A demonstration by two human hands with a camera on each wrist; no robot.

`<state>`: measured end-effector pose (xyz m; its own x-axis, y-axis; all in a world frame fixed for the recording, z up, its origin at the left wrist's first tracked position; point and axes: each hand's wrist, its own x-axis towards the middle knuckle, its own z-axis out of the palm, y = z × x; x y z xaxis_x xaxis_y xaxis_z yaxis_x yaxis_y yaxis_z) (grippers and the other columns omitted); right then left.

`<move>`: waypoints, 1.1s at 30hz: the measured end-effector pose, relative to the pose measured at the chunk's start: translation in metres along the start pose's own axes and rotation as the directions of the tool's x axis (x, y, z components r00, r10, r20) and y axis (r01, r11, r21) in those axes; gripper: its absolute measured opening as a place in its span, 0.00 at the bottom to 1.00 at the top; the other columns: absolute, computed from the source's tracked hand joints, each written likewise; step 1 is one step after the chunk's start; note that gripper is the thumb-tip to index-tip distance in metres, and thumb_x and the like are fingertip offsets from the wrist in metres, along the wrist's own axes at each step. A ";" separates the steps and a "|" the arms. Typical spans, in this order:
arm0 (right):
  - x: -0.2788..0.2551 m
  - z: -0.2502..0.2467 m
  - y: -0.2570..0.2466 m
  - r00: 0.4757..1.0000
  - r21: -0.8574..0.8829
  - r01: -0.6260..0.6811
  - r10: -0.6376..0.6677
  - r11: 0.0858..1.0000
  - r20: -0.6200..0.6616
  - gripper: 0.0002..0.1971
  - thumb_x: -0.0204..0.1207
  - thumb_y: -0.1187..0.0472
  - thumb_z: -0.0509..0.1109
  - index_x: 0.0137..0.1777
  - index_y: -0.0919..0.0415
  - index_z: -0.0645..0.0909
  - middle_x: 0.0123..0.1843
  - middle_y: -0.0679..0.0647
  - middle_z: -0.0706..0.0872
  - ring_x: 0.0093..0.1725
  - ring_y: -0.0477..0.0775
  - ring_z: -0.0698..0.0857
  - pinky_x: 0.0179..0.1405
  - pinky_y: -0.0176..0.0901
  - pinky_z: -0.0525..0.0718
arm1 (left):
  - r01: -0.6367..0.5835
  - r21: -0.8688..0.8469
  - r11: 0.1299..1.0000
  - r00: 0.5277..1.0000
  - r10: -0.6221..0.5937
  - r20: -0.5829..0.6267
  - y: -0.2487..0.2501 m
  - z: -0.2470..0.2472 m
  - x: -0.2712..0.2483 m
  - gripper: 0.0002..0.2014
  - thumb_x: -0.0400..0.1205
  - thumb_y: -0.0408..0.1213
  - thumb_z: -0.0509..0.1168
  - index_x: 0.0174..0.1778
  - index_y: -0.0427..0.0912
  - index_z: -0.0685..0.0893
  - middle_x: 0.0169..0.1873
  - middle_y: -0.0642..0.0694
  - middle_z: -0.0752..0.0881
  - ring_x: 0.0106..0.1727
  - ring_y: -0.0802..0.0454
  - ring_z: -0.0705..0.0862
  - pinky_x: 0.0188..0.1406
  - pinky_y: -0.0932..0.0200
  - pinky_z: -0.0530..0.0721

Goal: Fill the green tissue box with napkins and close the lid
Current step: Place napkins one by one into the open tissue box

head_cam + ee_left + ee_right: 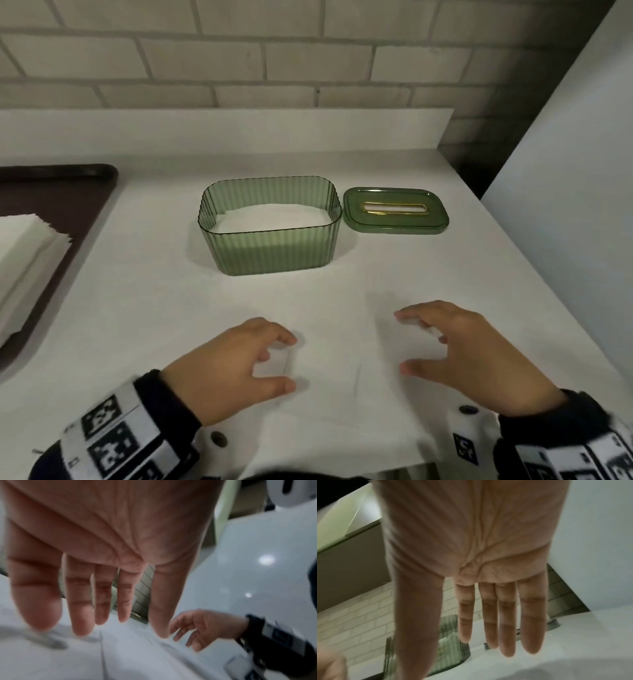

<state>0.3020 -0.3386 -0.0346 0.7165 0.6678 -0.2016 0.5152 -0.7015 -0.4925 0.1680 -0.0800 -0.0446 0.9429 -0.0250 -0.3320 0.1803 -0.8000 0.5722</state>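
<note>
Holding nothing, the left hand (236,363) and right hand (472,356) hover with fingers loosely spread above the near table (164,301). Farther off, the green tissue box (270,226) stands open with napkins (270,216) inside, its lid (395,210) just right. Filling looks done or nearly so; next, I judge, the right hand must reach for the lid and seat it squarely.

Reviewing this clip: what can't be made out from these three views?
- Napkin stack on the dark tray: cut off by the head view's left edge.
- Napkin depth in the green tissue box: blurred by its ribbed wall.
- Lid: in the right wrist view mostly hidden behind the right hand.
- Left wrist view: left hand hides the box; motion blur.
</note>
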 end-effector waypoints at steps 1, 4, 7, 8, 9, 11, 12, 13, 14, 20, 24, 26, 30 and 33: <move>-0.004 0.001 0.003 1.000 -0.005 -0.017 0.018 1.000 0.011 0.31 0.67 0.46 0.77 0.70 0.35 0.70 0.64 0.26 0.71 0.61 0.27 0.72 0.57 0.18 0.67 | -0.033 0.051 0.998 0.999 0.032 0.017 0.003 0.004 0.006 0.34 0.62 0.77 0.56 0.63 0.67 0.68 0.62 0.70 0.68 0.56 0.76 0.72 0.51 0.86 0.69; -0.013 0.003 0.005 0.988 -0.043 -0.052 0.058 0.998 0.142 0.36 0.70 0.46 0.75 0.75 0.36 0.62 0.71 0.30 0.65 0.70 0.31 0.65 0.64 0.22 0.61 | -0.074 0.238 0.968 0.997 0.063 0.054 0.010 0.011 0.024 0.48 0.61 0.77 0.48 0.77 0.58 0.60 0.75 0.62 0.59 0.73 0.66 0.62 0.70 0.79 0.57; -0.021 0.006 0.006 0.979 -0.066 -0.053 0.065 0.996 0.192 0.38 0.71 0.46 0.73 0.78 0.37 0.57 0.76 0.33 0.60 0.75 0.35 0.61 0.65 0.23 0.57 | -0.082 0.366 0.927 0.996 0.061 0.069 0.018 0.011 0.038 0.39 0.76 0.61 0.60 0.81 0.52 0.53 0.78 0.56 0.53 0.78 0.56 0.56 0.77 0.65 0.59; -0.023 0.009 0.007 0.981 -0.073 -0.050 0.062 0.996 0.186 0.38 0.71 0.46 0.73 0.78 0.37 0.56 0.78 0.34 0.58 0.76 0.35 0.59 0.66 0.23 0.56 | -0.081 0.403 0.912 0.996 0.060 0.063 0.020 0.011 0.042 0.39 0.78 0.58 0.62 0.81 0.51 0.53 0.77 0.55 0.55 0.77 0.55 0.57 0.77 0.62 0.62; -0.026 0.011 0.007 0.982 -0.075 -0.049 0.062 0.996 0.180 0.39 0.71 0.45 0.73 0.78 0.37 0.55 0.79 0.35 0.56 0.78 0.36 0.57 0.68 0.23 0.55 | -0.074 0.426 0.901 0.997 0.056 0.055 0.021 0.010 0.045 0.39 0.77 0.56 0.64 0.80 0.50 0.54 0.75 0.54 0.57 0.75 0.54 0.59 0.75 0.60 0.65; -0.030 0.017 0.008 0.984 -0.082 -0.041 0.054 0.996 0.169 0.41 0.70 0.45 0.73 0.79 0.36 0.54 0.82 0.38 0.51 0.80 0.38 0.51 0.72 0.25 0.52 | -0.055 0.445 0.894 0.998 0.034 0.054 0.022 0.008 0.052 0.39 0.74 0.56 0.68 0.78 0.50 0.58 0.67 0.53 0.62 0.70 0.54 0.62 0.72 0.58 0.69; -0.031 0.019 0.007 0.986 -0.084 -0.037 0.050 0.996 0.161 0.41 0.70 0.45 0.73 0.79 0.36 0.54 0.83 0.38 0.49 0.81 0.39 0.50 0.73 0.26 0.50 | -0.046 0.442 0.896 0.998 0.023 0.057 0.023 0.007 0.055 0.38 0.72 0.56 0.70 0.75 0.51 0.61 0.62 0.55 0.64 0.67 0.55 0.63 0.70 0.59 0.70; -0.033 0.021 0.007 0.987 -0.082 -0.035 0.047 0.996 0.152 0.41 0.70 0.45 0.73 0.79 0.37 0.55 0.83 0.39 0.47 0.81 0.39 0.49 0.73 0.25 0.50 | -0.042 0.433 0.900 0.998 0.016 0.063 0.024 0.006 0.057 0.35 0.71 0.55 0.71 0.71 0.52 0.65 0.58 0.56 0.64 0.64 0.57 0.64 0.68 0.59 0.71; -0.034 0.021 0.007 0.989 -0.077 -0.035 0.045 0.996 0.142 0.41 0.70 0.45 0.73 0.79 0.38 0.55 0.83 0.39 0.47 0.82 0.39 0.48 0.73 0.24 0.50 | -0.041 0.422 0.906 0.997 0.013 0.070 0.024 0.005 0.059 0.32 0.70 0.55 0.72 0.66 0.53 0.68 0.54 0.57 0.64 0.61 0.58 0.63 0.67 0.60 0.71; -0.039 0.022 0.009 0.994 -0.060 -0.017 0.023 0.998 0.106 0.40 0.71 0.44 0.72 0.80 0.38 0.56 0.84 0.37 0.45 0.81 0.38 0.49 0.68 0.20 0.47 | -0.065 0.379 0.923 0.994 0.026 0.105 0.023 0.003 0.065 0.22 0.67 0.53 0.75 0.43 0.58 0.67 0.48 0.59 0.66 0.54 0.58 0.66 0.55 0.66 0.71; -0.039 0.022 0.011 0.996 -0.062 -0.001 0.007 0.998 0.092 0.40 0.71 0.43 0.72 0.80 0.38 0.56 0.84 0.36 0.45 0.81 0.37 0.48 0.68 0.19 0.47 | -0.095 0.321 0.942 0.995 0.083 0.053 0.022 0.004 0.062 0.16 0.75 0.49 0.70 0.34 0.59 0.65 0.36 0.61 0.72 0.38 0.62 0.72 0.35 0.72 0.67; -0.040 0.022 0.011 0.996 -0.063 0.004 0.002 0.998 0.090 0.39 0.71 0.43 0.71 0.80 0.38 0.56 0.84 0.36 0.44 0.82 0.37 0.47 0.71 0.22 0.48 | -0.082 0.246 0.966 0.997 0.083 0.006 0.023 0.001 0.058 0.12 0.78 0.48 0.68 0.40 0.60 0.69 0.34 0.62 0.75 0.35 0.65 0.74 0.33 0.73 0.68; -0.040 0.022 0.011 0.994 -0.064 0.010 -0.002 0.998 0.111 0.39 0.72 0.41 0.70 0.80 0.39 0.55 0.84 0.37 0.43 0.81 0.36 0.45 0.71 0.22 0.47 | -0.097 0.170 0.981 0.989 0.115 -0.098 0.029 -0.015 0.046 0.07 0.79 0.46 0.68 0.43 0.63 0.76 0.31 0.69 0.82 0.37 0.78 0.77 0.36 0.77 0.72; -0.039 0.022 0.012 0.993 -0.074 0.013 -0.004 0.997 0.120 0.39 0.71 0.40 0.70 0.80 0.38 0.54 0.83 0.36 0.43 0.81 0.36 0.44 0.74 0.25 0.49 | -0.087 0.179 0.980 0.975 0.120 -0.185 0.033 -0.038 0.032 0.05 0.76 0.57 0.62 0.38 0.65 0.78 0.42 0.80 0.78 0.41 0.75 0.78 0.39 0.76 0.72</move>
<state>0.2700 -0.3674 -0.0511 0.6527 0.6959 -0.2996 0.5580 -0.7090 -0.4312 0.2150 -0.0841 -0.0079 0.9932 -0.0095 -0.1159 0.0446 -0.8892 0.4553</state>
